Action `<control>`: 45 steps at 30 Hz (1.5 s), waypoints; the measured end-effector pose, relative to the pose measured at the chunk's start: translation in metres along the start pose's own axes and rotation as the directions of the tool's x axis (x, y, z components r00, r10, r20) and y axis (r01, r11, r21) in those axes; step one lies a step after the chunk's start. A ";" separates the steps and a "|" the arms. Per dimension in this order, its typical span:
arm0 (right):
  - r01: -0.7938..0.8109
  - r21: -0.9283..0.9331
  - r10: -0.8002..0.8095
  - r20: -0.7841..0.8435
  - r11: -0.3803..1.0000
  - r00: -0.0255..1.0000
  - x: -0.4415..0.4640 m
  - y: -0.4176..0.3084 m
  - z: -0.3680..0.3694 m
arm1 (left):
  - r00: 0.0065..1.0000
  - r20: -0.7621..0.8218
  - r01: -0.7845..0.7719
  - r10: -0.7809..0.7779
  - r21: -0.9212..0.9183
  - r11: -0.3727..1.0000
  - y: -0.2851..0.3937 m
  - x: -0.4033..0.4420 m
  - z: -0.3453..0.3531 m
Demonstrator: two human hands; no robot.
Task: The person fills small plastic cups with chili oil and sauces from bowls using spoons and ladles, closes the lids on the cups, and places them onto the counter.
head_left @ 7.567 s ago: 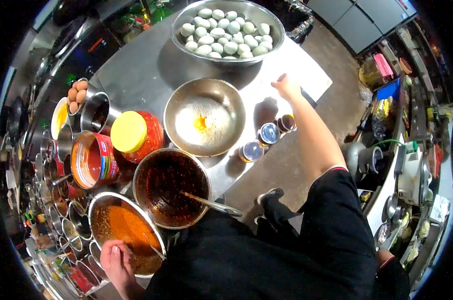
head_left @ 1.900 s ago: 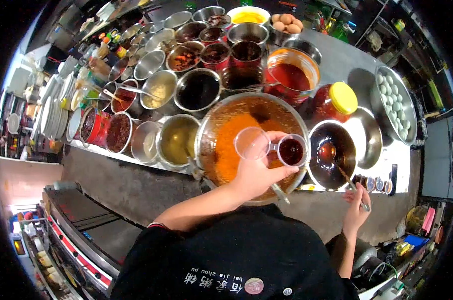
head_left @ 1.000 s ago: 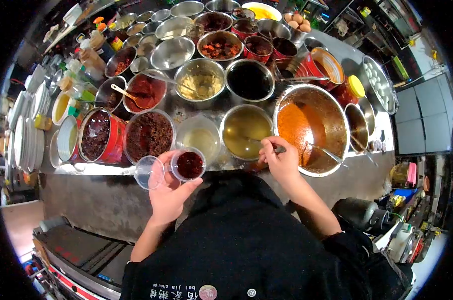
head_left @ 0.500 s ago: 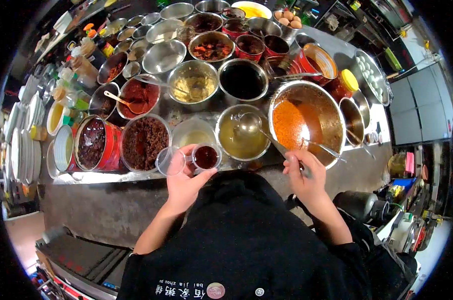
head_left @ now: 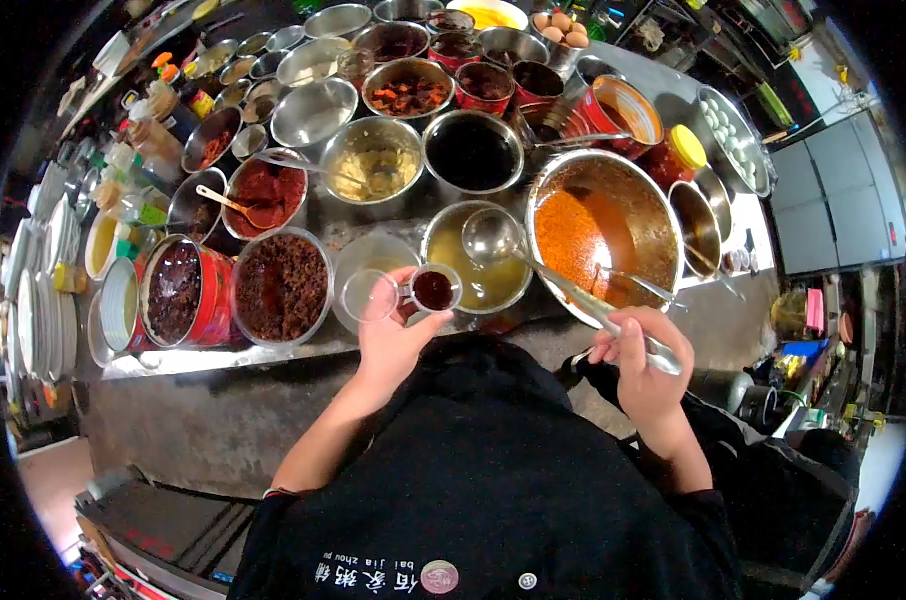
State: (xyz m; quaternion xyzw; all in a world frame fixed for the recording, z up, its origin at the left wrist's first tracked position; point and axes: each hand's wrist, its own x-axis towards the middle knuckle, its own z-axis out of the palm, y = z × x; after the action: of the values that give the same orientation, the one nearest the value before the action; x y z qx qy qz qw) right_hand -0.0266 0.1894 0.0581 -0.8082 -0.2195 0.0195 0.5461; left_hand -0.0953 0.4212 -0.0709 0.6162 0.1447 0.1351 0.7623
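My left hand (head_left: 401,335) is closed round a small clear plastic sauce cup (head_left: 434,289) with dark red sauce in it. Its round clear lid (head_left: 369,295) stands open to the left, joined to the cup. My right hand (head_left: 650,362) grips the handle of a metal ladle (head_left: 573,290). The ladle's bowl is over a steel bowl of yellowish liquid (head_left: 473,285); whether it touches the liquid is hard to tell. The handle crosses the rim of a large steel bowl of orange-red oil (head_left: 563,240), from which another metal handle sticks out.
A tub of dark minced sauce (head_left: 283,285) and a red tin (head_left: 213,290) stand at the left front. Behind are bowls of black liquid (head_left: 471,150), yellow paste (head_left: 373,165) and red paste (head_left: 278,190). Stacked plates (head_left: 48,310) line the left side.
My right hand has moved down and right, with more of the ladle handle showing. My left hand has shifted slightly right with the cup. The view has tilted a little.
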 end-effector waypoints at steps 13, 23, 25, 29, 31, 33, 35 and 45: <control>0.722 -0.189 -0.549 0.532 0.665 0.645 0.001 -0.034 -0.005 | 0.995 -0.093 -0.062 0.046 -0.178 0.982 -0.002 0.017 0.013; 0.065 0.109 -0.049 -0.140 0.992 0.989 0.058 0.020 0.026 | 0.992 -0.082 -0.105 0.095 -0.127 0.986 0.014 0.023 0.005; 0.029 0.098 -0.016 -0.132 0.995 0.991 0.081 0.043 0.038 | 0.992 -0.105 -0.079 0.069 -0.093 0.993 0.015 0.021 0.003; -0.052 0.040 0.054 -0.067 0.998 0.996 0.111 0.065 0.057 | 0.994 -0.096 -0.061 0.054 -0.067 0.996 0.017 0.019 -0.002; -0.058 0.032 0.059 -0.038 0.998 0.998 0.120 0.075 0.062 | 0.992 -0.103 -0.074 0.067 -0.058 0.996 0.015 0.019 -0.003; -0.037 -0.074 0.036 -0.017 0.997 0.999 0.126 0.078 0.067 | 0.990 -0.114 -0.087 0.081 -0.051 0.995 0.015 0.019 -0.004; -0.062 -0.105 0.061 -0.004 0.993 0.998 0.130 0.080 0.069 | 0.989 -0.136 -0.066 0.055 -0.080 0.995 0.018 0.019 -0.003; -0.027 -0.055 0.026 -0.015 0.998 1.000 0.131 0.074 0.065 | 0.989 -0.141 -0.060 0.052 -0.058 0.996 0.016 0.028 -0.004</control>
State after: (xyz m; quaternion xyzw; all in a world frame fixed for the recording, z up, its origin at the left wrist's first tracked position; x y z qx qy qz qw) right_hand 0.0986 0.2726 -0.0068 -0.8259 -0.2053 0.0148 0.5250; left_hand -0.0713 0.4392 -0.0579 0.5851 0.1761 0.2038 0.7649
